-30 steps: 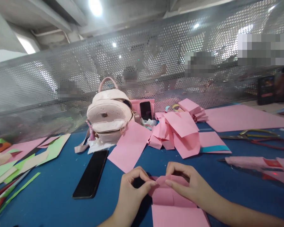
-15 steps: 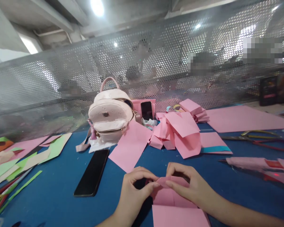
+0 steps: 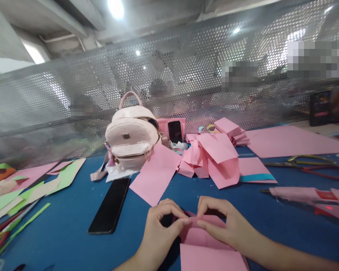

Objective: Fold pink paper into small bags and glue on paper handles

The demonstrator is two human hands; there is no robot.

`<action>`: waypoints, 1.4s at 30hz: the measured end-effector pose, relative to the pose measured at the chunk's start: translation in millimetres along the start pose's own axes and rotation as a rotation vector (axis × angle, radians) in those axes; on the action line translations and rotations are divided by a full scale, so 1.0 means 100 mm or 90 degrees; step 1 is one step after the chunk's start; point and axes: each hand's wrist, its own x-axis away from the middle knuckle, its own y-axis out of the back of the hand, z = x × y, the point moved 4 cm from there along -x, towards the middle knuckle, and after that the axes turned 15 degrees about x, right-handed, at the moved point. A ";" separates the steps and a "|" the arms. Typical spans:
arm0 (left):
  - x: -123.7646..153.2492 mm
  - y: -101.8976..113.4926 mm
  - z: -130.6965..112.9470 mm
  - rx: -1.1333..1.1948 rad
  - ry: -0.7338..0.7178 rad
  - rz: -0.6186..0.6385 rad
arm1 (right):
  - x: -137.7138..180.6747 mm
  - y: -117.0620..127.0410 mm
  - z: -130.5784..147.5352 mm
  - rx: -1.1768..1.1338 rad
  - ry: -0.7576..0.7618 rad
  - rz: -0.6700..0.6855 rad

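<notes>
A pink sheet of paper (image 3: 206, 254) lies on the blue table (image 3: 64, 233) right in front of me, its far edge folded over. My left hand (image 3: 158, 233) pinches the folded edge from the left, thumb and fingers curled together. My right hand (image 3: 226, 226) pinches the same fold from the right, fingertips almost meeting those of the left.
A black phone (image 3: 110, 207) lies face up left of my hands. Behind it stand a pale pink backpack (image 3: 130, 137), a second phone (image 3: 174, 131) and a heap of pink paper pieces (image 3: 211, 156). Scissors (image 3: 307, 162) lie at right, green and pink scraps (image 3: 22, 188) at left. A perforated metal screen (image 3: 101, 94) backs the table.
Both hands have pressed the fold lower and drawn their fingertips closer together. Nothing else on the table has moved.
</notes>
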 end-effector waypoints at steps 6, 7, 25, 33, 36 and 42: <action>-0.01 0.02 0.03 0.022 0.007 -0.005 | 0.00 0.00 0.00 0.006 -0.005 0.000; -0.02 0.02 0.04 0.030 0.007 -0.006 | 0.00 0.00 0.00 0.006 -0.003 0.001; -0.01 0.08 0.15 0.075 -0.002 0.002 | -0.04 0.06 -0.06 0.005 -0.009 -0.042; -0.05 0.08 0.08 0.120 0.000 0.010 | -0.04 0.08 -0.01 0.003 0.002 -0.041; -0.11 0.09 0.09 0.121 0.011 0.042 | -0.02 0.07 -0.01 0.000 0.007 -0.042; -0.19 0.19 -0.23 0.021 -0.040 0.091 | -0.01 0.06 -0.04 -0.009 0.009 -0.054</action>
